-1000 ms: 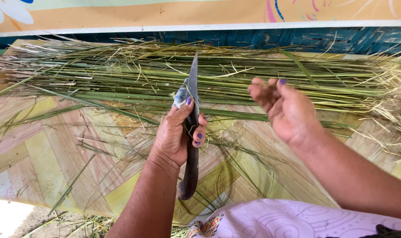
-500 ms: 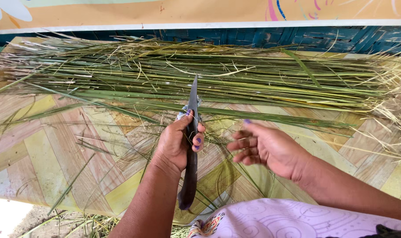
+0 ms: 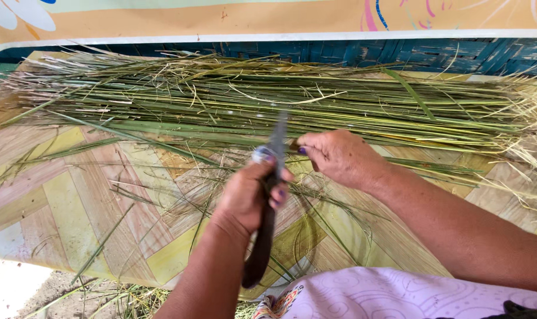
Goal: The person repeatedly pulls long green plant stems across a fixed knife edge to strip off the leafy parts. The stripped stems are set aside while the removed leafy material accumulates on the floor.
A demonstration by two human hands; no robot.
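My left hand (image 3: pixel 247 195) grips a knife (image 3: pixel 267 207) by its dark curved handle, the grey blade pointing up and away from me. My right hand (image 3: pixel 338 156) sits just right of the blade with its fingers pinched together at the blade's edge; a thin green strip seems to be held there, but it is too small to tell for sure. Both hands hover over a woven mat (image 3: pixel 61 201) with a yellow and pink zigzag pattern. A long pile of green reed stalks (image 3: pixel 233 103) lies across the mat just beyond the hands.
Loose thin strips and shavings (image 3: pixel 185 177) are scattered on the mat around the hands. A blue woven wall (image 3: pixel 410 53) with a painted orange band above it runs behind the pile. Bare ground (image 3: pixel 20 289) shows at the lower left. Pale patterned cloth (image 3: pixel 386 295) covers my lap.
My right hand came down from an open raised pose at the right and closed in against the knife blade, fingers now pinched. The knife in my left hand stayed roughly in place.
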